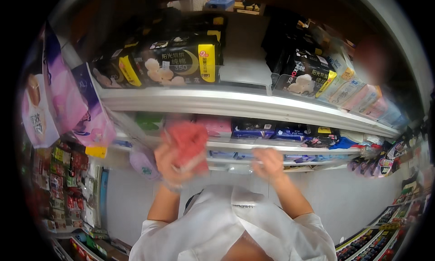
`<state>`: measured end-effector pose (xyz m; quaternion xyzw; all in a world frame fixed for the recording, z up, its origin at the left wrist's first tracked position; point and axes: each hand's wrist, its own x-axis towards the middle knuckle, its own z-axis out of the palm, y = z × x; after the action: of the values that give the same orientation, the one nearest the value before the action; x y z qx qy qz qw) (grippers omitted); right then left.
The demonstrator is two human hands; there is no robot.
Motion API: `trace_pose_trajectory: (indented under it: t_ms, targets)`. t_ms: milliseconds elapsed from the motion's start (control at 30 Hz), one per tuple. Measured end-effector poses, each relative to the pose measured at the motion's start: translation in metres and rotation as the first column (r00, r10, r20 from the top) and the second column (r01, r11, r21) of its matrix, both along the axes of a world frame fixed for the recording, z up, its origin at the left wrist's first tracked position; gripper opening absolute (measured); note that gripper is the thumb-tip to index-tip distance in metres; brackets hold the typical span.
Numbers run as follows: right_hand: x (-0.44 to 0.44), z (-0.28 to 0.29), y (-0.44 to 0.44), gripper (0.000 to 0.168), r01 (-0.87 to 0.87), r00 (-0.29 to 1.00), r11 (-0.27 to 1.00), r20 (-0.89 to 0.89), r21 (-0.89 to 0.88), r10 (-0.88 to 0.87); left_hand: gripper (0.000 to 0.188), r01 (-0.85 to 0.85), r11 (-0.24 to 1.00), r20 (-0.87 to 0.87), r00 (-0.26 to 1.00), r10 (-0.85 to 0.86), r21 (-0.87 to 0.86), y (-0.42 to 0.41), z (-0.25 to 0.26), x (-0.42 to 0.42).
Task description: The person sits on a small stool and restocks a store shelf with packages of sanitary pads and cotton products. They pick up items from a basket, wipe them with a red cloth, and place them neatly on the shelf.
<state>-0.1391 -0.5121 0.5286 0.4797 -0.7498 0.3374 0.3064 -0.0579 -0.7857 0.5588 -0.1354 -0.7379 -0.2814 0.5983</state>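
Note:
A crumpled red cloth (pixel 190 142), blurred by motion, is gripped in my left hand (pixel 166 165). It hangs in front of the lower shelf, at the level of the packs there. My right hand (pixel 270 162) is raised to the right of it, blurred, with fingers curled and apart and nothing visible in them. Just beyond both hands runs the white edge of the lower shelf (pixel 272 146). Higher up, a black pad pack with a yellow strip (pixel 180 62) stands behind the clear lip of the upper shelf (pixel 204 99).
More black packs (pixel 302 74) and pastel packs (pixel 353 91) line the upper shelf's right side. Purple-pink packages (pixel 68 101) hang at left, beside a rack of snack packets (pixel 68 182). Hanging packs (pixel 377 164) project at right. Shelves of small goods (pixel 370 240) stand at lower right.

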Motion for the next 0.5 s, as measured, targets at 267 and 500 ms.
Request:
trace_pose_trajectory:
  t_ms: [267, 500]
  targets:
    - [0.042, 0.069, -0.046, 0.069, -0.239, 0.561, 0.808, 0.603, -0.538, 0.567, 0.065, 0.571, 0.814, 0.081, 0.821, -0.565, -0.110, 0.052, 0.065, -0.010]
    - [0.001, 0.258, -0.037, 0.045, 0.095, 0.982, 0.934, -0.121, -0.344, -0.144, 0.042, 0.288, 0.946, -0.008, 0.956, -0.292, -0.149, 0.031, 0.095, -0.038]
